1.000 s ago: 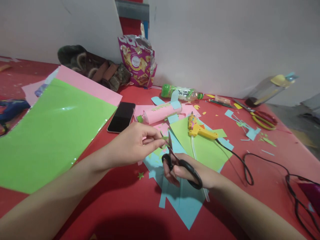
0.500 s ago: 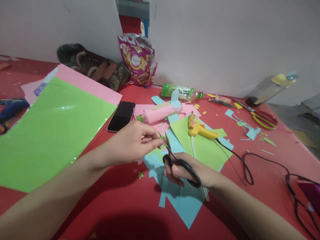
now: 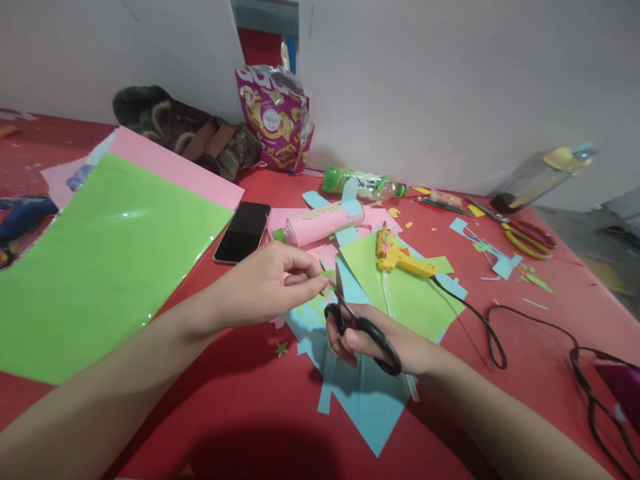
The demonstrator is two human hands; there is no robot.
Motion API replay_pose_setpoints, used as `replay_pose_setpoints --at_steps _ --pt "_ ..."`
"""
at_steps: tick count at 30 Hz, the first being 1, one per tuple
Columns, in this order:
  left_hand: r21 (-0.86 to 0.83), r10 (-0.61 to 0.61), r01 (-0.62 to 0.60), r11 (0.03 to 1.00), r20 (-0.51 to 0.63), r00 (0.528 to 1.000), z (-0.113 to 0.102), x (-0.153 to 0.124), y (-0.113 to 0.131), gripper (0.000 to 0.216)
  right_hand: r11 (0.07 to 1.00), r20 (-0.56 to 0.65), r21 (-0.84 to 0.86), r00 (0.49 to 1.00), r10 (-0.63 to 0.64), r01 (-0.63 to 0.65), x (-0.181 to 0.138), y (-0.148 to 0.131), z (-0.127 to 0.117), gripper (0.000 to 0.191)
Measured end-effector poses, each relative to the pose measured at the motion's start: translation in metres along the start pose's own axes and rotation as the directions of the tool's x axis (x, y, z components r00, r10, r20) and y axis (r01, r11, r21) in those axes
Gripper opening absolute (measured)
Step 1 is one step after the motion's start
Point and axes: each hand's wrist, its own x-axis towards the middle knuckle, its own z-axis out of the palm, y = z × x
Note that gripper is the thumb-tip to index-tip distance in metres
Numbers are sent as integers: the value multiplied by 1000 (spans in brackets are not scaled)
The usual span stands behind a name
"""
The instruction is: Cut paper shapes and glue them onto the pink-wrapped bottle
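Observation:
Between the thumb and fingers of my left hand (image 3: 280, 280) is a small piece of green paper (image 3: 328, 275), its edge poking out past the fingertips. My right hand (image 3: 370, 337) grips black-handled scissors (image 3: 345, 303), fingers through the loops. The blades point up and away, slightly parted, right beside the green piece. Below both hands lie light blue paper (image 3: 373, 407) and many small green and pink scraps. A green paper star (image 3: 281, 349) rests on the red table just left of the blue sheet.
A yellow glue gun (image 3: 405, 261) lies on green paper, its black cord trailing right. Behind are a pink-wrapped bottle (image 3: 325, 225), a phone (image 3: 243, 233), a green bottle (image 3: 363, 183) and a snack bag (image 3: 275, 120). Large green sheets (image 3: 115, 267) cover the left; red-and-yellow scissors (image 3: 525, 237) lie right.
The scissor blades have shifted slightly and look a little wider apart. More of the green piece shows at my left fingertips. Both hands stay almost in place.

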Motion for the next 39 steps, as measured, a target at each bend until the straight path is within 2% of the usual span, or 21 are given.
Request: replay_pose_setpoints --at_steps 39 --pt "-36 -21 21 999 13 1000 -1 0 0 26 1000 5 -8 1000 -24 24 -1 -1 0 49"
